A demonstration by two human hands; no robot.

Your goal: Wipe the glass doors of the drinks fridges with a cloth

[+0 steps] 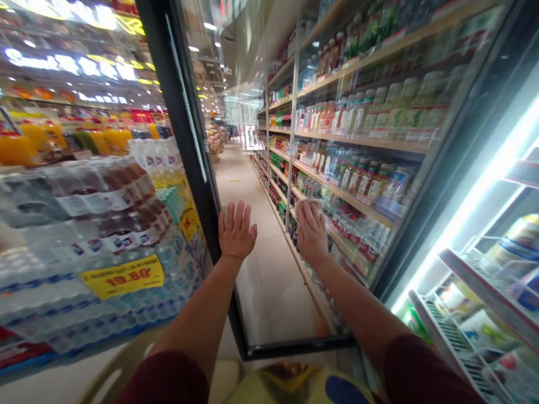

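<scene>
A glass fridge door (271,166) with a black frame stands swung open in front of me. My left hand (236,231) lies flat on the glass near its left frame, fingers spread. My right hand (311,230) presses a light cloth (308,207) against the glass further right. Through the pane I see the aisle floor and drink shelves.
The open fridge (492,280) at the right has lit wire shelves with cartons and packets. Stacked packs of bottled drinks (96,231) with a yellow price tag stand at the left. A yellow cart handle (122,368) is below my arms.
</scene>
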